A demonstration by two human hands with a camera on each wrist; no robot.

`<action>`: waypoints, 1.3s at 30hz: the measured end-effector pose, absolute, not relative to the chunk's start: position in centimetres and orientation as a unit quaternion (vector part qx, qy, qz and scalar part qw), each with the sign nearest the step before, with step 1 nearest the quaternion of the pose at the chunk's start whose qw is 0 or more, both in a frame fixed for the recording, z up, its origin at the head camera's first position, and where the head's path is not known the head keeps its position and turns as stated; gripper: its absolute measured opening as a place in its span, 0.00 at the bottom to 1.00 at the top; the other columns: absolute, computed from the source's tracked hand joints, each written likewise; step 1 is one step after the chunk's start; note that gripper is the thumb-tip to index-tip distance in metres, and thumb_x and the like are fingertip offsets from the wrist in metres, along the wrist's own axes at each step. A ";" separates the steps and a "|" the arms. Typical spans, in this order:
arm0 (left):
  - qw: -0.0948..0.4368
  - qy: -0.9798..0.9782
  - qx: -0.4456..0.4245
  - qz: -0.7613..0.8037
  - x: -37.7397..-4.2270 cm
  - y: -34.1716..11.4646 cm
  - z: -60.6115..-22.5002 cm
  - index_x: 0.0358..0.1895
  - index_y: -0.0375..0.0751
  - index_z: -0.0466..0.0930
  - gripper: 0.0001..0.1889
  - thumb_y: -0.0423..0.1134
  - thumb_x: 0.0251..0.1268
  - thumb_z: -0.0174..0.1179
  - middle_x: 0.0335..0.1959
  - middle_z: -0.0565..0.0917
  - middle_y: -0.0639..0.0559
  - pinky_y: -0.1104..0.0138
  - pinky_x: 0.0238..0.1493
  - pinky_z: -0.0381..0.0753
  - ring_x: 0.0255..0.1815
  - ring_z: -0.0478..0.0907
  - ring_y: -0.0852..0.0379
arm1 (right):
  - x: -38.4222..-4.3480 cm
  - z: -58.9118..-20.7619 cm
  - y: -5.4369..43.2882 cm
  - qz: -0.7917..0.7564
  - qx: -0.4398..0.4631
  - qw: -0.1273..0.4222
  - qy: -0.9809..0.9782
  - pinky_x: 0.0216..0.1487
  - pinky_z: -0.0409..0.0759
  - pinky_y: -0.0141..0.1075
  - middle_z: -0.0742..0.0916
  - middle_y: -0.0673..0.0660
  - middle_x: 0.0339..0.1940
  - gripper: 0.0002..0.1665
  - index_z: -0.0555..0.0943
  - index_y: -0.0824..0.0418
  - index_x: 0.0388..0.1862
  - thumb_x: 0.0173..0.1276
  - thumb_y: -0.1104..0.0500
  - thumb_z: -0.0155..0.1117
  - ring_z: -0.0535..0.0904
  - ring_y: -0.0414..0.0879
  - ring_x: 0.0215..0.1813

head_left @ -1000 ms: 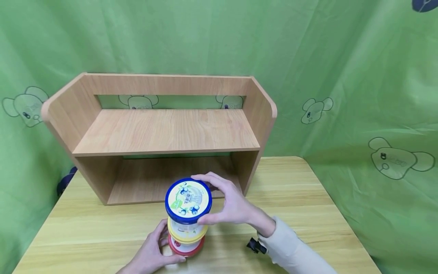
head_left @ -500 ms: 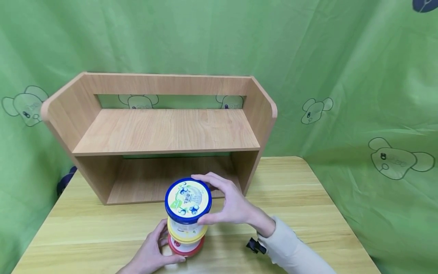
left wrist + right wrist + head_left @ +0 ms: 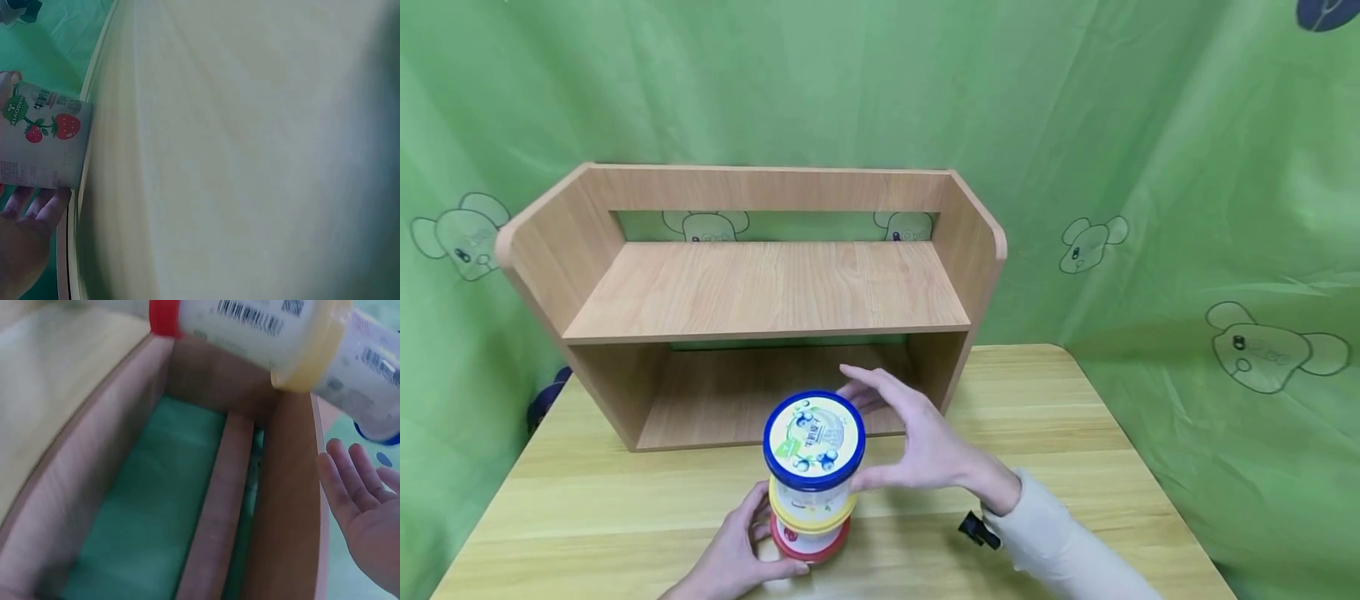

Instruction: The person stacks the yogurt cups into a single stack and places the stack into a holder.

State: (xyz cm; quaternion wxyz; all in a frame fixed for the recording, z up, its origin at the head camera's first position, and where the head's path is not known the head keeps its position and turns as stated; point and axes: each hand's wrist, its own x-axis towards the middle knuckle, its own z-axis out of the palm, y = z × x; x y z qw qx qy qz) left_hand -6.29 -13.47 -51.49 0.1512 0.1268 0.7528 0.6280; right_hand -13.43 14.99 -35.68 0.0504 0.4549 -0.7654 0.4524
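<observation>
Three tubs stand stacked on the table [image 3: 910,542]: a blue-lidded tub [image 3: 815,442] on top, a yellow-lidded tub [image 3: 808,525] in the middle and a red-lidded tub [image 3: 808,552] at the bottom. My left hand [image 3: 730,546] holds the bottom tub from the left, thumb in front and fingers behind. Strawberries are printed on that tub's white wall [image 3: 47,137] in the left wrist view. My right hand [image 3: 917,446] is spread at the top tub's right side. In the right wrist view its fingers [image 3: 353,478] are straight, apart from the blue lid [image 3: 387,439].
Behind the stack stands a two-tier wooden shelf [image 3: 767,287]. Its lower board [image 3: 715,400] lies just beyond the tubs. A green curtain [image 3: 820,83] with mouse drawings hangs behind and at both sides. A black clip [image 3: 979,530] is by the right sleeve.
My right hand has let go of the blue-lidded tub and moved slightly right, its fingers spreading. The left hand and the stack have stayed in place.
</observation>
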 end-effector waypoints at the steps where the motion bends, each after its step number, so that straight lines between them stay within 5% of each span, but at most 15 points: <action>1: 0.150 0.753 0.128 0.628 -6.3 -13.5 -51.5 0.76 0.45 0.63 0.49 0.40 0.52 0.83 0.72 0.77 0.40 0.79 0.63 0.82 0.63 0.79 0.68 | -13.5 -35.5 15.2 0.452 0.459 0.061 -0.762 0.69 0.85 0.41 0.83 0.58 0.66 0.64 0.61 0.57 0.84 0.57 0.37 0.83 0.82 0.48 0.65; 6: 0.144 0.752 0.133 0.630 -6.3 -13.5 -51.5 0.75 0.44 0.63 0.49 0.39 0.51 0.83 0.71 0.78 0.39 0.78 0.64 0.82 0.63 0.79 0.68 | -14.0 -34.1 17.0 0.446 0.456 0.113 -0.762 0.66 0.85 0.40 0.85 0.59 0.64 0.54 0.67 0.61 0.78 0.61 0.38 0.81 0.82 0.48 0.64; 12: 0.153 0.749 0.127 0.632 -6.3 -13.4 -51.6 0.76 0.44 0.63 0.49 0.40 0.51 0.83 0.72 0.77 0.40 0.80 0.63 0.81 0.65 0.79 0.64 | -14.6 -32.1 19.4 0.424 0.448 0.201 -0.761 0.65 0.85 0.33 0.87 0.62 0.59 0.42 0.75 0.69 0.68 0.60 0.52 0.82 0.84 0.51 0.60; 19: 0.162 0.745 0.119 0.636 -6.3 -13.4 -51.7 0.76 0.45 0.62 0.49 0.40 0.52 0.83 0.74 0.76 0.41 0.81 0.63 0.80 0.65 0.79 0.66 | -16.2 -30.5 21.7 0.413 0.447 0.326 -0.724 0.63 0.84 0.28 0.87 0.71 0.52 0.42 0.79 0.76 0.62 0.69 0.40 0.74 0.84 0.42 0.60; 24: 0.157 0.747 0.122 0.634 -6.4 -13.4 -51.6 0.76 0.45 0.62 0.50 0.40 0.52 0.83 0.73 0.76 0.40 0.80 0.63 0.80 0.65 0.79 0.67 | -17.2 -29.0 23.4 0.412 0.430 0.383 -0.706 0.63 0.84 0.28 0.90 0.64 0.53 0.43 0.82 0.79 0.54 0.66 0.39 0.76 0.84 0.38 0.59; 29: 0.154 0.754 0.120 0.627 -6.5 -13.4 -51.6 0.76 0.46 0.63 0.50 0.41 0.51 0.84 0.72 0.77 0.42 0.79 0.64 0.81 0.66 0.79 0.65 | -18.4 -27.8 25.0 0.422 0.414 0.414 -0.692 0.62 0.84 0.27 0.91 0.53 0.55 0.43 0.83 0.80 0.50 0.64 0.38 0.78 0.86 0.37 0.56; 35: 0.165 0.750 0.110 0.631 -6.5 -13.4 -51.4 0.77 0.46 0.62 0.50 0.41 0.51 0.84 0.73 0.77 0.42 0.81 0.63 0.80 0.69 0.78 0.56 | -19.7 -27.4 26.2 0.405 0.382 0.440 -0.704 0.60 0.84 0.26 0.91 0.68 0.48 0.40 0.85 0.77 0.47 0.64 0.38 0.77 0.85 0.34 0.54; 39: 0.169 0.747 0.112 0.634 -6.5 -13.4 -51.4 0.77 0.45 0.62 0.50 0.40 0.52 0.83 0.73 0.76 0.41 0.81 0.62 0.80 0.67 0.79 0.59 | -20.6 -27.1 26.8 0.401 0.363 0.444 -0.714 0.58 0.84 0.26 0.90 0.73 0.47 0.36 0.87 0.74 0.49 0.64 0.41 0.78 0.85 0.34 0.55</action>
